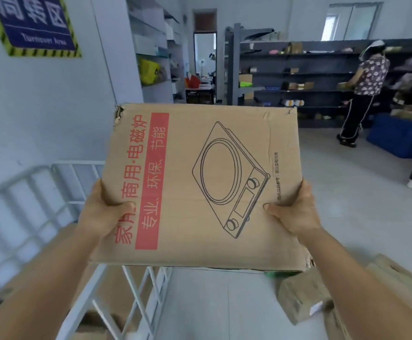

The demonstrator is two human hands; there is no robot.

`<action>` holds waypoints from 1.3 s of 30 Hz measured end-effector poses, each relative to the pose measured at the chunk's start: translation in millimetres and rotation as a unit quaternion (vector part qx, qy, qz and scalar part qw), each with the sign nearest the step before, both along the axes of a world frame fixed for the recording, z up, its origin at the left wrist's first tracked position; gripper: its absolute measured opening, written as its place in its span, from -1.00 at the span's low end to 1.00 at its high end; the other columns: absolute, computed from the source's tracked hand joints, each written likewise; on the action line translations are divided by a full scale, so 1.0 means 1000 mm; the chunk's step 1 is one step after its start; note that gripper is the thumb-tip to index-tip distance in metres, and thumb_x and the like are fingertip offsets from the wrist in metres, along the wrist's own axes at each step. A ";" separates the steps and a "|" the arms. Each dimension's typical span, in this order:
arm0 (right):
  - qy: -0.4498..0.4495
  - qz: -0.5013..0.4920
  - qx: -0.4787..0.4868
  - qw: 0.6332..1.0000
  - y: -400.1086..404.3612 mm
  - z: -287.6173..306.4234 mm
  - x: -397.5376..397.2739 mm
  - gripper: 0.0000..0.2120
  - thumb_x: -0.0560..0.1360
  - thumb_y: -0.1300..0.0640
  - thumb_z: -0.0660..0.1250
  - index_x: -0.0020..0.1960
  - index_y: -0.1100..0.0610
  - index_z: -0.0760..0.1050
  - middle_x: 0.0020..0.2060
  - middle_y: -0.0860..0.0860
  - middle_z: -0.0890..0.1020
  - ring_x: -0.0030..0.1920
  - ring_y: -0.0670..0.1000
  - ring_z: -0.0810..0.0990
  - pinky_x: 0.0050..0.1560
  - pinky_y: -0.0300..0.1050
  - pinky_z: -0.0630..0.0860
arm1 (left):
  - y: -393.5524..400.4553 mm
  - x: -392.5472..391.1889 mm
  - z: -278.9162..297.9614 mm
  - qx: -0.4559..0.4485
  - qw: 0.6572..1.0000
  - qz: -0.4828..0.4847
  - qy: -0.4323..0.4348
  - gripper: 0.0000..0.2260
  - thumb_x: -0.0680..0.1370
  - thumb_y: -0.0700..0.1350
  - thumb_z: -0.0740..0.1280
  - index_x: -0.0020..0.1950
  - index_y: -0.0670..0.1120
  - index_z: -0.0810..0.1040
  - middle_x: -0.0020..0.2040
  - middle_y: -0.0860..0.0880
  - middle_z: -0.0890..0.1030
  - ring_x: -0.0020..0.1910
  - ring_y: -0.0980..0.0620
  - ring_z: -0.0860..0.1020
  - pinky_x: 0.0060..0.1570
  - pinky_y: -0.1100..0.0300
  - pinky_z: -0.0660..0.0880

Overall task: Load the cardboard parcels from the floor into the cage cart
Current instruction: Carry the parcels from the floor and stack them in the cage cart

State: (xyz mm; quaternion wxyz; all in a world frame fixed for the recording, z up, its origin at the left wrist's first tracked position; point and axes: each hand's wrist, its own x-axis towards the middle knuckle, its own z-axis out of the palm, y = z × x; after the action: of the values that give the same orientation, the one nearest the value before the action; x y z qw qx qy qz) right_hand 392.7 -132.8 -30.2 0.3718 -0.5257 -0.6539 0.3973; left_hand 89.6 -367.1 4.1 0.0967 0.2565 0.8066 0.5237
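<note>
Single head-worn wide-angle view, taken from standing height, facing forward and tilted slightly down. Nearest the lens and filling the centre: flat brown cardboard parcel printed with red characters and a cooker line drawing (pixel 200 182), gripped at its side edges by the left hand (pixel 103 212) and right hand (pixel 295 212). Lower left, close below: white metal-barred cage cart (pixel 60 192). Lower right: grey floor (pixel 347 192). Far background: dark metal shelving along the rear wall (pixel 310 77). Straight lines bowed toward the frame edges. No second view for overlap.
</note>
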 end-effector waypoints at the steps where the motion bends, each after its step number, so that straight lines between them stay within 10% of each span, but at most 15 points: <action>1: 0.002 0.018 0.007 1.000 0.004 0.001 -0.019 0.00 0.09 -0.04 0.60 0.40 -0.15 0.15 0.25 0.01 0.45 0.24 0.14 0.48 0.23 0.24 0.48 | -0.006 -0.012 0.001 0.003 1.000 0.010 -0.004 -0.48 0.43 -0.23 0.47 0.29 0.00 0.33 0.04 0.00 0.60 -0.18 0.02 0.61 -0.26 0.17 0.51; 11: 0.027 0.199 0.007 0.980 0.069 0.007 -0.208 -0.23 0.27 0.17 0.57 0.32 -0.08 0.22 0.22 -0.04 0.43 0.20 0.03 0.43 0.19 0.05 0.42 | -0.028 -0.096 0.000 0.038 0.981 0.190 -0.019 -0.55 0.42 -0.26 0.46 0.17 0.04 0.35 -0.08 0.09 0.57 -0.17 0.02 0.61 -0.23 0.11 0.55; 17: 0.064 0.313 -0.032 0.947 0.096 0.012 -0.311 -0.23 0.03 0.05 0.59 0.11 -0.19 0.26 0.10 -0.07 0.58 0.12 0.05 0.58 0.19 0.18 0.52 | -0.041 -0.124 -0.002 0.053 0.950 0.304 -0.039 -0.55 0.40 -0.26 0.49 0.17 0.00 0.39 -0.06 0.01 0.61 -0.18 -0.06 0.65 -0.12 -0.05 0.61; 39: -0.157 0.521 0.016 0.839 0.040 -0.046 -0.618 -0.32 0.27 0.08 0.56 0.31 0.06 0.35 0.19 0.10 0.51 0.14 0.15 0.54 0.18 0.10 0.50 | -0.129 -0.269 -0.090 0.004 0.868 0.473 -0.148 -0.60 0.40 -0.20 0.52 0.12 -0.14 0.40 -0.08 -0.08 0.58 -0.18 -0.09 0.61 -0.15 0.00 0.58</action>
State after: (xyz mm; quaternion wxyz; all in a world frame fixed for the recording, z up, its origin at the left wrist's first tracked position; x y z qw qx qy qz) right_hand -224.8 -93.0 -76.3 0.0104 -0.1566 -0.8874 0.4336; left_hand -179.4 -495.6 -85.8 -0.0454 -0.2364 0.8053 0.5418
